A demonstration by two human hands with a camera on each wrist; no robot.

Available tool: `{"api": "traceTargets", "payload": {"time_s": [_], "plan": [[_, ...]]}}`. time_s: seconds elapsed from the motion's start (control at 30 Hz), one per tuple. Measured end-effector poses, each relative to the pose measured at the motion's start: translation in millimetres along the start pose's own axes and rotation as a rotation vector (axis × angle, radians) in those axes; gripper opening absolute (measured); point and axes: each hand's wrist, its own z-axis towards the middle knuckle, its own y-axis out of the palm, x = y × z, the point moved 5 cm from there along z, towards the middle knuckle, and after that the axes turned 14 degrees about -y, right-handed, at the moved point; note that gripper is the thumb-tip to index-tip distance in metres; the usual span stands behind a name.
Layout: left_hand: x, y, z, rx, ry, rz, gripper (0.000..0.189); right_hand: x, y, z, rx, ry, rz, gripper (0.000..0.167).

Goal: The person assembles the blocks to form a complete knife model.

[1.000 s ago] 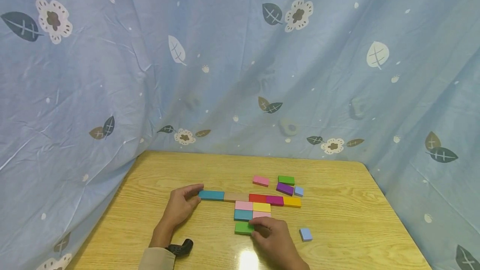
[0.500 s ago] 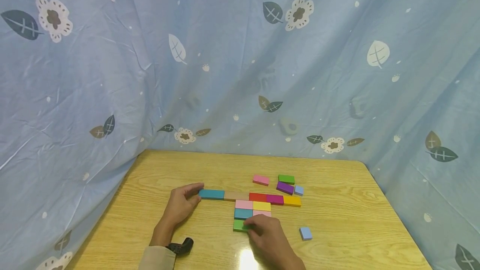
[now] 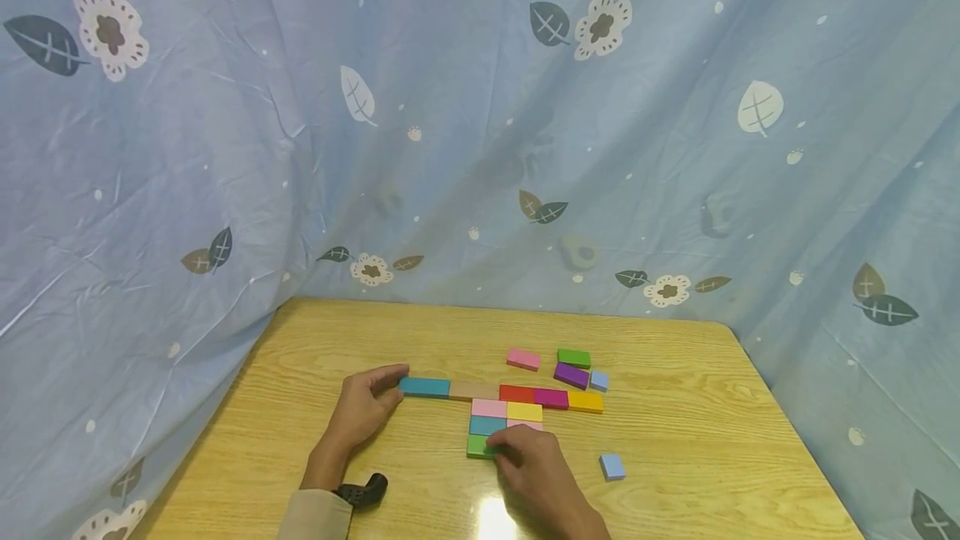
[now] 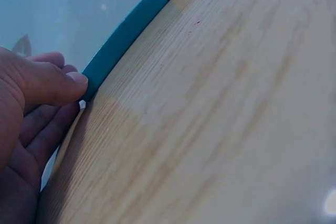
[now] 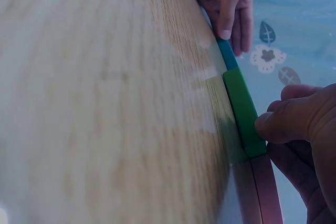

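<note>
My left hand (image 3: 363, 407) pinches the left end of a teal block (image 3: 426, 388), with the thumb on its near side in the left wrist view. That block begins a row with a tan block (image 3: 474, 391), a red block (image 3: 517, 393), a magenta block (image 3: 551, 398) and a yellow-orange block (image 3: 585, 402). Below the row lie a pink block (image 3: 489, 407), a yellow block (image 3: 524, 412) and another teal block (image 3: 487, 425). My right hand (image 3: 536, 461) holds a green block (image 5: 240, 108) by its right end, thumb on the near face. Its fingers partly cover a second pink block (image 3: 532, 424).
Behind the row lie a loose pink block (image 3: 523, 359), a green block (image 3: 573, 358), a purple block (image 3: 572, 376) and a small light-blue block (image 3: 599, 381). Another light-blue block (image 3: 612, 467) lies right of my right hand. A patterned curtain (image 3: 450, 148) hangs around the wooden table (image 3: 697, 423).
My right hand has slid the green block away from me and slightly left, up against the lower teal block. My left hand has stayed at the end of the row.
</note>
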Motion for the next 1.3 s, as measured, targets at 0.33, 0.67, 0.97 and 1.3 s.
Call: {"api": "traceTargets", "payload": {"time_s": [0.33,0.67,0.97,1.3], "plan": [[1.1,0.0,-0.5,-0.018,0.007,-0.009,0.046,-1,-2,0.9,0.032,-0.031,0.015,0.026],[9.2,-6.2,-4.5,0.004,0.073,-0.001,0.049,14,-52,13.3,0.193,-0.029,-0.03,0.025],[56.1,2.8,-22.1,0.005,0.264,0.151,0.043,52,-138,27.0,0.265,0.041,-0.052,0.022],[98.3,59.2,-55.1,-0.253,0.457,0.326,0.041,109,-188,27.9,0.279,0.127,0.067,0.024]]}}
